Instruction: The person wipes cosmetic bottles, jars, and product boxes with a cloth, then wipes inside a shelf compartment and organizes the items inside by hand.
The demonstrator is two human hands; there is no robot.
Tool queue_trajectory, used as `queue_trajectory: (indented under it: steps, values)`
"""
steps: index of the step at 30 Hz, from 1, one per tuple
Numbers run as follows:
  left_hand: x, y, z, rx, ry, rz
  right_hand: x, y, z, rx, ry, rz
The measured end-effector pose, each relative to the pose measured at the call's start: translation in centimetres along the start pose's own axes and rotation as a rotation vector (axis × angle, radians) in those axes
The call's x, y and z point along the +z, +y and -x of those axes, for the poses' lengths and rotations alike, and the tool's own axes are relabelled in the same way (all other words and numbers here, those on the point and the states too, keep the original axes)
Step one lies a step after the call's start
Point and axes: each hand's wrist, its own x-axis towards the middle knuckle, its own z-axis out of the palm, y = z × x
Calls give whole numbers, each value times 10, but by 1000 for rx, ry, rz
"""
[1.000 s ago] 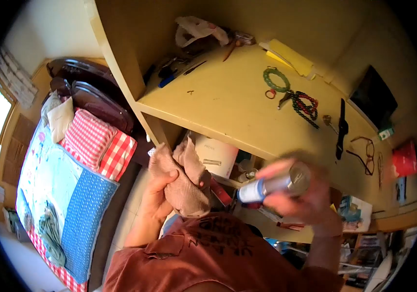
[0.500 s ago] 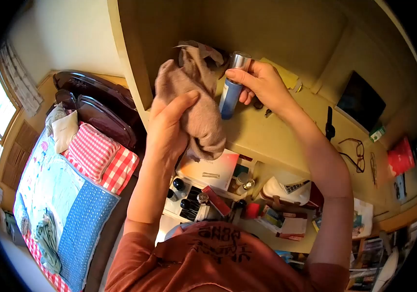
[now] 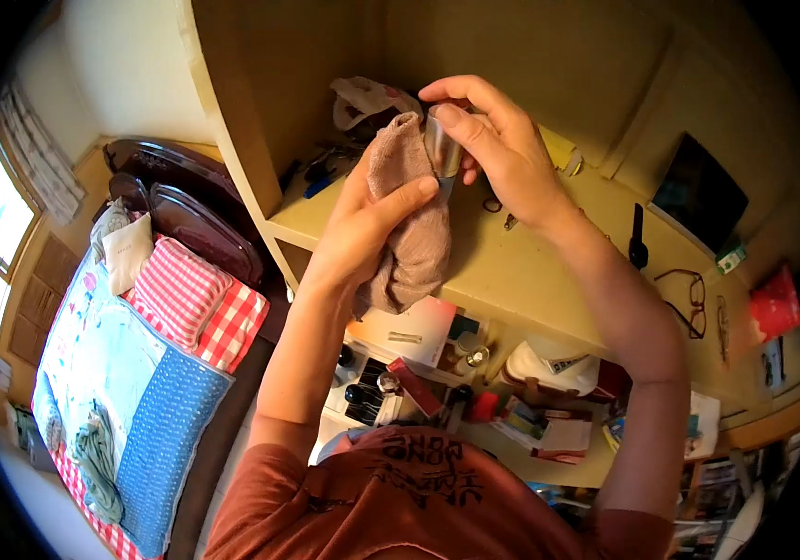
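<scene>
My left hand (image 3: 363, 219) is closed around a pinkish-brown cloth (image 3: 414, 247), which hangs in folds below the fingers. Held against the cloth is a blue bottle with a shiny silver cap (image 3: 442, 147). Most of its blue body is hidden behind the cloth and my left thumb. At the cap, my right hand (image 3: 503, 140) grips with the thumb on its near side, while the index finger reaches over the top. Both hands are close together above the shelf (image 3: 531, 271).
Behind the cloth lies a crumpled plastic bag (image 3: 367, 101). Glasses (image 3: 696, 303), a watch (image 3: 638, 238) and a dark tablet-like panel (image 3: 699, 191) are on the right. Below is an open drawer with a red box (image 3: 414, 385) and several bottles. A bed (image 3: 106, 327) stands left.
The cloth and my left hand have moved right, up against the bottle, and now cover most of its blue body. My right hand has shifted slightly up, its index finger over the cap.
</scene>
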Motion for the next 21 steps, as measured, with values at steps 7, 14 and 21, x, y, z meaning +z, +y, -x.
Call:
queue_trajectory:
  steps: [7, 14, 21]
  values:
    - [0, -15, -5, 43, -58, -270, -2, 4, -2, -85, -82, -2]
    - [5, -5, 0, 54, -48, -991, -3, 14, -2, -90, -66, -80]
    - [11, 1, -18, -3, -134, -274, -3, 12, 1, -4, -58, -196]
